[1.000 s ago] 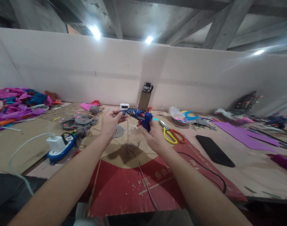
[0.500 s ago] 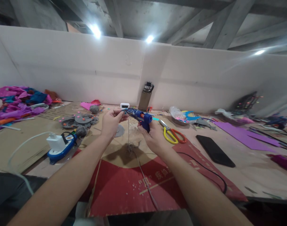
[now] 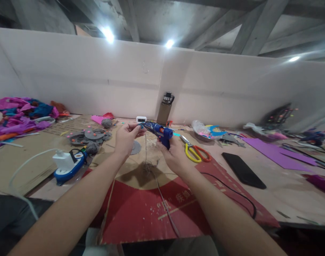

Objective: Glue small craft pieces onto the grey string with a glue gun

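Note:
My right hand (image 3: 174, 151) is wrapped round the handle of a blue hot glue gun (image 3: 166, 137), whose nozzle points left and away from me. The fingers of my left hand (image 3: 127, 138) are pinched together right at the nozzle tip. From them a strand of grey yarn (image 3: 145, 147) hangs down to a loose tangle on the cardboard (image 3: 125, 220). Whatever else sits between those fingertips is too small to make out. Partly behind my left hand lies a grey felt disc (image 3: 136, 148). Scissors (image 3: 195, 153) with yellow and orange handles rest to the right of my right hand.
A blue-and-white power strip (image 3: 69, 167) with a charger stands on the left, near grey felt pieces (image 3: 85, 137). On the right lie a black phone (image 3: 243, 170) and purple sheets (image 3: 274, 153). A bottle (image 3: 164, 110) stands by the back wall. A black cable (image 3: 237, 195) curves at right.

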A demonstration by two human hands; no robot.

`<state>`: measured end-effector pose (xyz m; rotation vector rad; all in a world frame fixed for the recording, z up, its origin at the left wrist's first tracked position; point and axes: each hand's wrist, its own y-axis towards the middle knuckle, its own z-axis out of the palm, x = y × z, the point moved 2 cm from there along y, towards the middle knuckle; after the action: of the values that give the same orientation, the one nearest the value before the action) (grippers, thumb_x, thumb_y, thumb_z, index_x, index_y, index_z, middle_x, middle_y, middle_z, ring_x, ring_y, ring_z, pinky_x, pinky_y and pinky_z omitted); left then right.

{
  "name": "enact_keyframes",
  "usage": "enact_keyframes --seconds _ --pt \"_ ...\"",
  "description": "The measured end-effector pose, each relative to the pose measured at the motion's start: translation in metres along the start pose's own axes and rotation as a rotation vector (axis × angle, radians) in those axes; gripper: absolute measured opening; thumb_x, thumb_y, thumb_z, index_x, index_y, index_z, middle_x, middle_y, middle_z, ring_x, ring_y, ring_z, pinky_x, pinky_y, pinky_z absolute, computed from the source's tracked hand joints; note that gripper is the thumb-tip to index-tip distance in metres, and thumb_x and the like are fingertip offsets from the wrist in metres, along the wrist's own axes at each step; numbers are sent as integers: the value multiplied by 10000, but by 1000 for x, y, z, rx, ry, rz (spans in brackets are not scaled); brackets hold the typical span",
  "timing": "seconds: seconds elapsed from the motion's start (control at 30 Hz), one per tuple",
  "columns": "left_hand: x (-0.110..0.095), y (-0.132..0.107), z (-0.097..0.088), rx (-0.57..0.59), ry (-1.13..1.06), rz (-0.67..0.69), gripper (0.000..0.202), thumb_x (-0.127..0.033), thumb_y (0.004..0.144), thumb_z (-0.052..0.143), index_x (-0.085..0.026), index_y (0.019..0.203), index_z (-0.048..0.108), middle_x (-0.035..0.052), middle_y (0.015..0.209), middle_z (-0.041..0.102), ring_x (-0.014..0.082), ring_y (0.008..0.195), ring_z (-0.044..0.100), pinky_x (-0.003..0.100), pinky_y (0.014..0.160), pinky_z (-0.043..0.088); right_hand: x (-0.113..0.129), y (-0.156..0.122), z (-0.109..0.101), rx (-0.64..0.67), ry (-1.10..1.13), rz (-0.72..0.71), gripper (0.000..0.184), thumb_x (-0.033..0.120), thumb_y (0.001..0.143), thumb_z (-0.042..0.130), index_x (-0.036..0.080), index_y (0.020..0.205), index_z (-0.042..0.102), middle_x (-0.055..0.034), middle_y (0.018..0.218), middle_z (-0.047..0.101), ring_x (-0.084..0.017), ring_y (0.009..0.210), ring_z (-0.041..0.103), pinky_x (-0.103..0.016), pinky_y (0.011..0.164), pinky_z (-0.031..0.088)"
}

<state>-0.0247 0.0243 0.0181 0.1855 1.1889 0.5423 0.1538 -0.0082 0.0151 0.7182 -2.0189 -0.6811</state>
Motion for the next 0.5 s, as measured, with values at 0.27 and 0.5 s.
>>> enact_keyframes --seconds 0.27,0.5 --pt "0 0 0 4 0 7 176 -226 682 733 -124 761 613 45 721 678 142 652 668 337 720 571 0 -1 0 14 5 -2 250 300 872 499 203 1097 554 -67 936 636 -196 807 572 -348 752 472" --pt "-3 -2 1 18 -1 1 185 -240 694 725 -123 782 611 58 738 691 159 688 685 333 732 566 -5 0 1 1 2 35 252 314 865 492 197 1079 555 -77 919 635 -207 807 576 -360 747 467"
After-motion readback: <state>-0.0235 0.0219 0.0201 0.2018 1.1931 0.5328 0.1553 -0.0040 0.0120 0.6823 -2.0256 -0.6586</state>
